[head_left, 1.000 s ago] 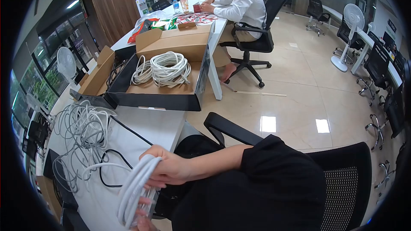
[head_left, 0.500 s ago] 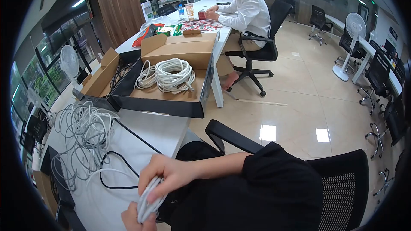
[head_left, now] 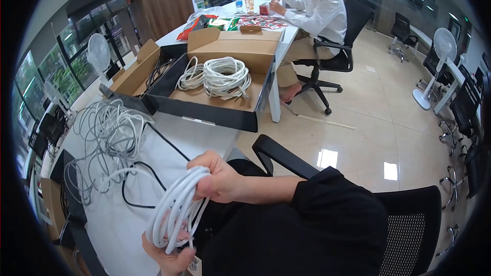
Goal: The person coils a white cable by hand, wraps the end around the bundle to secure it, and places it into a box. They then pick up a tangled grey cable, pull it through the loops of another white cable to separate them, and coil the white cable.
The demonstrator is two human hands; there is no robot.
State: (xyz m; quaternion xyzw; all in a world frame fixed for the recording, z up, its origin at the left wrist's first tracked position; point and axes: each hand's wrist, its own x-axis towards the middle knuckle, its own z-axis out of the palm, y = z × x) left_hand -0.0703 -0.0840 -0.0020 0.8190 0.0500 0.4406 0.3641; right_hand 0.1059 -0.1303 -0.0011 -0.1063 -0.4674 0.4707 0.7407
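A looped coil of white cable (head_left: 176,204) is held between my two hands over the near table edge. My right hand (head_left: 217,178) grips the upper end of the loops, thumb pressed on them. Below, my left hand (head_left: 166,256) is wrapped around the lower end, and its fingers show through the coil. From the coil, a white strand runs left towards a loose tangle of grey and white cable (head_left: 115,133) on the table. A black cable (head_left: 134,202) lies beside that strand.
An open black cardboard box (head_left: 204,111) holds coiled white cables (head_left: 225,77); a neighbouring box compartment holds dark cables. Another box (head_left: 64,194) stands at left. A person in a white shirt (head_left: 325,13) sits at the far table. A chair armrest (head_left: 281,159) is close to my right arm.
The coil now shows wider loops, and my hands are farther apart on it. The whole view has shifted, with the boxes and table appearing farther right. The seated person's hands have moved slightly.
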